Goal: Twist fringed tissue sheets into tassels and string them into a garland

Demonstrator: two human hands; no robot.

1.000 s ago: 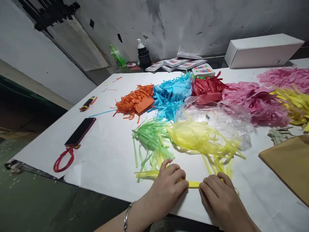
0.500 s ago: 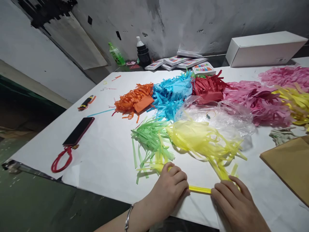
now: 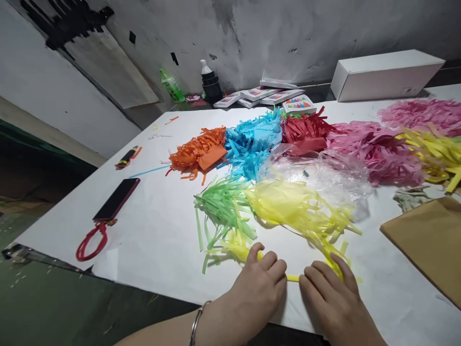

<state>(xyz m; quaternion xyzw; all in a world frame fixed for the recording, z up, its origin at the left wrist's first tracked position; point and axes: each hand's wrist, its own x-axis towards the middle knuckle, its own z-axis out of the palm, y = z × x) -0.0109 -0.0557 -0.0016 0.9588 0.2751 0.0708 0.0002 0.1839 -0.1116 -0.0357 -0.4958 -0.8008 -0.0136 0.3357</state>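
Between my hands runs a narrow rolled band of the yellow tissue paper tassel (image 3: 293,278), with fringe spreading out at both ends. My left hand (image 3: 260,283) is closed around the band at its left part, index finger slightly raised. My right hand (image 3: 333,298) grips the band a short way to the right; the fingertips lie partly hidden. Just beyond my hands lies a loose pale yellow fringed tissue bundle (image 3: 288,202). A light green fringed bundle (image 3: 225,204) sits to its left, its strips reaching toward my left hand.
Behind lie orange (image 3: 198,149), blue (image 3: 255,134), red (image 3: 306,132) and pink (image 3: 374,151) fringed bundles and a clear plastic bag (image 3: 320,170). A phone (image 3: 115,199) and a cutter (image 3: 127,157) are at left. Brown paper (image 3: 428,240) is at right, a white box (image 3: 385,77) at the back.
My hands have come closer together, so less of the yellow band shows between them. The right hand has moved left and the left hand slightly right. The view has shifted a little.
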